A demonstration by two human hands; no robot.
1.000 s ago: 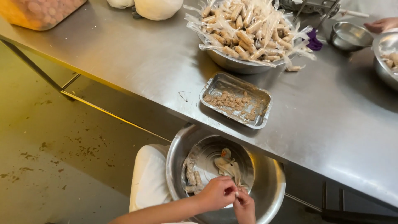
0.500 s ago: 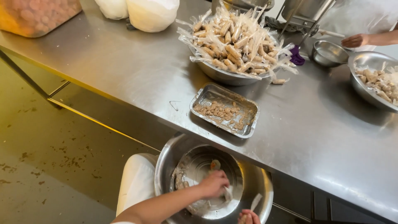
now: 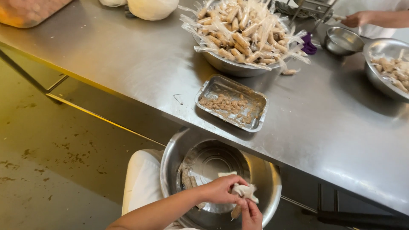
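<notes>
The right hand (image 3: pixel 251 215) is cut off by the bottom edge, so only its fingers and part of the back show; its grip pinches the lower end of a small brown roll (image 3: pixel 237 209) with a pale wrapper (image 3: pixel 245 190) bunched over it. The left hand (image 3: pixel 219 189) is closed on the same wrapper from above, and the forearm behind it runs out of view at the lower edge. Both hands work over a steel bowl (image 3: pixel 268 183) that sits low, in front of the steel surface (image 3: pixel 128 59), whose edge covers part of the bowl's far rim; brown bits along the bowl's left inner wall are too small to make out. A second person's hand (image 3: pixel 355 18) shows at the top right, the rest cropped. Half a second ago the left hand reached alone into the bowl and the right barely showed at the edge; now the two meet on the roll. The view has also dropped, so the heaped bowl of wrapped rolls (image 3: pixel 243 30) and the small tray (image 3: pixel 232 104) sit higher up.
</notes>
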